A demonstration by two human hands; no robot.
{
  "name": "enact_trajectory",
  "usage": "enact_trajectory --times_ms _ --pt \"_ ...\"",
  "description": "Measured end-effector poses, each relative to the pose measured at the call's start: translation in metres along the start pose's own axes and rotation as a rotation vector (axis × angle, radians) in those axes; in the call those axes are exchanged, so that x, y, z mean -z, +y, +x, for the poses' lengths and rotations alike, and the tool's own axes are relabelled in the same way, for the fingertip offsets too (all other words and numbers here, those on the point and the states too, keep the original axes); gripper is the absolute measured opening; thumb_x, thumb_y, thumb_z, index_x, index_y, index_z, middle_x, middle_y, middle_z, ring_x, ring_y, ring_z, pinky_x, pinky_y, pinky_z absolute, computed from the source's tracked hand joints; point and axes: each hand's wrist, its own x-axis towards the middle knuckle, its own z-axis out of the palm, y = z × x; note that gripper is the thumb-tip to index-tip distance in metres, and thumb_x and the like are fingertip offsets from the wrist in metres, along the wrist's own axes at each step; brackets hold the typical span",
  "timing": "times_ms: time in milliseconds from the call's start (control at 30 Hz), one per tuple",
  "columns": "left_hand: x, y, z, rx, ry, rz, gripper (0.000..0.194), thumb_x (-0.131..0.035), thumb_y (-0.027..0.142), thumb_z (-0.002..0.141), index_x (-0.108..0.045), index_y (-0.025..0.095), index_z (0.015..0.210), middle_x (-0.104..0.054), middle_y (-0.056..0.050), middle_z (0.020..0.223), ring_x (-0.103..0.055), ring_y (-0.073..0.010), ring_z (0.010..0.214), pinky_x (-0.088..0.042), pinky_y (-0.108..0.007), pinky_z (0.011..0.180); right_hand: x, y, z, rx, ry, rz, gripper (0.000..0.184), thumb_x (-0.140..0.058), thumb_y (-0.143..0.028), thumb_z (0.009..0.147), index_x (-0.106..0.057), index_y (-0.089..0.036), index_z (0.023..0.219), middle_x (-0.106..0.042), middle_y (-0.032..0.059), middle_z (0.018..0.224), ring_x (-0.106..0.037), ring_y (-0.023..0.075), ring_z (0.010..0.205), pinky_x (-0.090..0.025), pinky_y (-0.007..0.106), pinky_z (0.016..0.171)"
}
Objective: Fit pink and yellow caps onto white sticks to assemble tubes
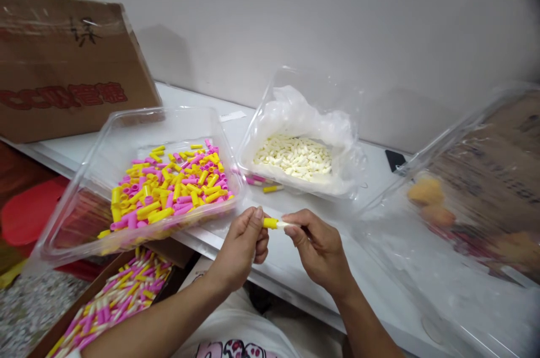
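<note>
Between my hands, over the front edge of the white table, a yellow plastic tube (pixel 270 223) meets a small white piece (pixel 282 225) end to end. My left hand (pixel 244 240) is closed on the yellow tube, thumb on top. The fingertips of my right hand (pixel 316 245) pinch the white piece at the tube's right end. Left of my hands, a clear plastic bin (pixel 84 172) holds loose yellow and pink tubes (pixel 169 189). Ahead stands a bag-lined clear bin (pixel 301 189) with many small white pieces (pixel 295 158).
A cardboard box (pixel 67 65) stands at the back left. Below the table, an open carton (pixel 71 313) holds tubes with white ends. A red stool (pixel 31 211) is at far left. Clear plastic (pixel 422 279) covers the right side. A dark flat object (pixel 395 160) lies near the wall.
</note>
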Motion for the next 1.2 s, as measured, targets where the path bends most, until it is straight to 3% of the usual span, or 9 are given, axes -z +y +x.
enact_trajectory --times_ms 133,300,433,533,633,700,867,967,1200 --pt "-0.001 0.0 -0.004 0.041 -0.007 -0.005 0.044 -0.057 0.056 0.078 -0.033 0.02 0.071 -0.022 0.012 0.05 -0.013 -0.0019 0.038 -0.012 -0.014 0.035 0.0 -0.001 -0.002 -0.089 -0.009 0.057 0.008 -0.052 -0.021 0.089 -0.059 -0.022 0.093 -0.061 -0.0026 0.074 -0.055 0.0079 0.06 -0.043 0.019 0.056" --pt "-0.002 -0.013 -0.01 -0.166 0.096 0.274 0.037 -0.041 0.053 0.089 -0.035 0.021 0.073 -0.027 0.01 0.049 -0.023 -0.0054 0.04 -0.022 -0.017 0.038 -0.014 -0.009 -0.009 -0.009 0.033 -0.048 0.009 -0.053 -0.018 0.087 -0.059 -0.021 0.094 -0.064 0.0006 0.083 -0.06 0.0111 0.074 -0.046 0.021 0.067" --pt "0.009 -0.015 -0.007 -0.36 0.212 0.613 0.034 -0.032 0.045 0.094 -0.038 0.019 0.072 -0.036 0.006 0.056 -0.034 -0.0076 0.049 -0.03 -0.021 0.047 -0.029 -0.01 -0.01 -0.26 0.141 0.04 0.011 -0.049 -0.028 0.09 -0.058 -0.02 0.088 -0.059 -0.0014 0.069 -0.055 0.0098 0.059 -0.044 0.021 0.057" --pt "0.022 0.006 -0.007 -0.325 -0.037 0.845 0.031 -0.038 0.041 0.093 -0.046 0.017 0.075 -0.042 0.004 0.06 -0.039 -0.0089 0.056 -0.032 -0.022 0.052 -0.025 -0.011 -0.001 -0.338 0.0 0.092 0.019 -0.047 -0.034 0.09 -0.057 -0.019 0.086 -0.057 -0.0019 0.065 -0.05 0.0088 0.054 -0.041 0.02 0.052" --pt "0.032 0.04 -0.012 -0.12 -0.347 1.022 0.023 -0.046 0.037 0.089 -0.052 0.017 0.081 -0.052 0.002 0.067 -0.046 -0.0101 0.06 -0.034 -0.021 0.055 -0.008 -0.015 0.015 -0.206 -0.291 0.083 0.019 -0.048 -0.034 0.09 -0.06 -0.019 0.087 -0.06 -0.0004 0.071 -0.052 0.0091 0.059 -0.041 0.02 0.056" --pt "0.038 0.064 -0.014 -0.074 -0.406 1.135 0.02 -0.045 0.034 0.088 -0.054 0.017 0.085 -0.055 0.001 0.071 -0.048 -0.0109 0.063 -0.035 -0.021 0.057 0.007 -0.015 0.028 -0.103 -0.44 0.05 0.019 -0.051 -0.035 0.088 -0.061 -0.019 0.093 -0.061 -0.0003 0.074 -0.053 0.0096 0.061 -0.041 0.021 0.057" --pt "0.076 0.109 0.022 -0.242 0.029 1.473 0.022 -0.042 0.037 0.085 -0.051 0.017 0.079 -0.05 0.0 0.067 -0.046 -0.0134 0.062 -0.033 -0.023 0.055 0.043 0.026 0.079 -0.16 -0.31 -0.205 0.026 -0.048 -0.041 0.088 -0.061 -0.019 0.091 -0.061 -0.0008 0.071 -0.054 0.011 0.061 -0.041 0.022 0.057" --pt "0.112 0.119 0.059 -0.101 0.316 1.9 0.029 -0.049 0.044 0.079 -0.051 0.016 0.071 -0.054 -0.005 0.066 -0.051 -0.0188 0.063 -0.029 -0.026 0.053 0.055 0.074 0.117 -0.301 -0.285 -0.495 0.026 -0.044 -0.038 0.087 -0.061 -0.018 0.083 -0.064 0.0024 0.078 -0.057 0.0141 0.069 -0.04 0.023 0.059" --pt "0.144 0.11 0.09 0.074 0.274 2.029 0.026 -0.051 0.039 0.075 -0.056 0.016 0.066 -0.064 -0.01 0.074 -0.059 -0.0246 0.069 -0.032 -0.026 0.053 0.025 0.131 0.167 -0.339 -0.469 -0.78 0.03 -0.052 -0.026 0.082 -0.06 -0.016 0.11 -0.065 0.0105 0.105 -0.058 0.0192 0.089 -0.039 0.025 0.07"
